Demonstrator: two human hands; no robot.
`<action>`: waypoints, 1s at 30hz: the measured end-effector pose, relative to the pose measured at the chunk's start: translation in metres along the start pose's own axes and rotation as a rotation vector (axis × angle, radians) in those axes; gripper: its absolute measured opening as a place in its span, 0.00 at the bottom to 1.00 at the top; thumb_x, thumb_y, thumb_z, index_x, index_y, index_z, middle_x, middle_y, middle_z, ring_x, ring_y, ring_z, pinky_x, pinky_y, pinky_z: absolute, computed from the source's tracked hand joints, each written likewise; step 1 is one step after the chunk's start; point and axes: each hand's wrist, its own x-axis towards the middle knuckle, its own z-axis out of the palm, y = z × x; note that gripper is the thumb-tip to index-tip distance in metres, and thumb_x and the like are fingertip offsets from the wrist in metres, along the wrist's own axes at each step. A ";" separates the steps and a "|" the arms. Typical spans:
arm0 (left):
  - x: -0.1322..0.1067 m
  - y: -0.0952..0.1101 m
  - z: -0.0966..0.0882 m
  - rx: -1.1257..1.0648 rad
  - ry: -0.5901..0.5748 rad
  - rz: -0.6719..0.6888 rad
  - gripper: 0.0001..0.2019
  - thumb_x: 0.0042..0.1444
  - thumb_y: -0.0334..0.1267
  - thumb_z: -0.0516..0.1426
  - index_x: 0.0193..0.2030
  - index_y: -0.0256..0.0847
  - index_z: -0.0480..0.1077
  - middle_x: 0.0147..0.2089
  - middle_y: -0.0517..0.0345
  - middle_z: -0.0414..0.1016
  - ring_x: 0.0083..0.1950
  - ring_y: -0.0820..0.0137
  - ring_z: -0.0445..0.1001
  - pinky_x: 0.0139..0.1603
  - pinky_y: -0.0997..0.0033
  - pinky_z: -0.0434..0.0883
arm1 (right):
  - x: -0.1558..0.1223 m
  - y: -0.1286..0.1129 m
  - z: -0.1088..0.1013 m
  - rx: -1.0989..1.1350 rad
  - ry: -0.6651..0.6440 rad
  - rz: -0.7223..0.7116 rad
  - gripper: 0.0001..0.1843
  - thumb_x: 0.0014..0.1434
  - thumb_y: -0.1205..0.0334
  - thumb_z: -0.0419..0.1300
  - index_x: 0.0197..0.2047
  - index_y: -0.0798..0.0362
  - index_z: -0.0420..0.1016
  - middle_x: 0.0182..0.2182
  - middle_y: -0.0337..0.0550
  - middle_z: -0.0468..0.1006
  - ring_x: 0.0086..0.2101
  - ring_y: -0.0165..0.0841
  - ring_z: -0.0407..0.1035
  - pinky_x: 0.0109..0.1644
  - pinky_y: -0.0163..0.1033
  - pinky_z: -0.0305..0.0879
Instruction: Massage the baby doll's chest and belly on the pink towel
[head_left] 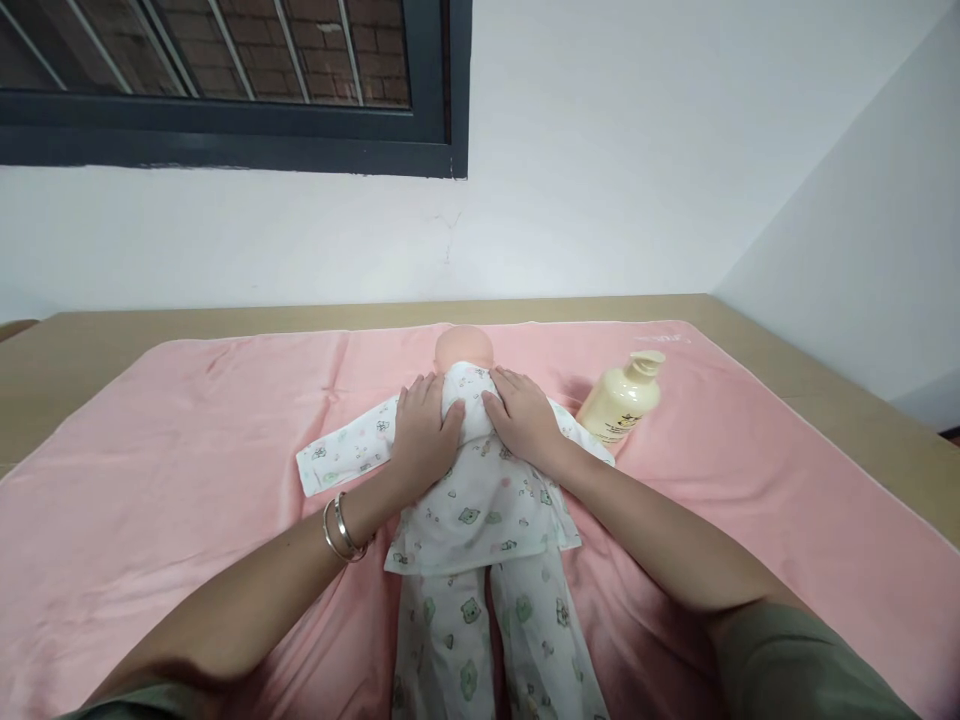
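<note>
A baby doll lies stretched out on the pink sheet, its bare head (464, 347) pointing away from me. It wears a white top (480, 500) with small printed animals and leaves, and matching pants (469, 625). The top's collar edge sits high against the head, and its sleeves spread to both sides. My left hand (427, 425) rests flat on the top at the left shoulder side, thumb apart from the fingers. On the right shoulder side lies my right hand (523, 415), also flat with fingers extended. The parts under both palms are hidden.
A cream pump bottle (621, 400) stands tilted in view beside the right sleeve. The pink sheet (187, 480) covers most of the tan surface (600, 308). Behind it rises a white wall (585, 200) with a dark-framed barred window (431, 80).
</note>
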 end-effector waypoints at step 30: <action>-0.003 0.011 -0.018 0.096 -0.158 0.070 0.25 0.67 0.46 0.40 0.66 0.37 0.54 0.68 0.37 0.58 0.71 0.50 0.52 0.67 0.37 0.51 | -0.017 -0.026 -0.027 -0.078 -0.179 0.007 0.30 0.67 0.57 0.44 0.66 0.68 0.56 0.66 0.63 0.58 0.66 0.48 0.48 0.68 0.53 0.44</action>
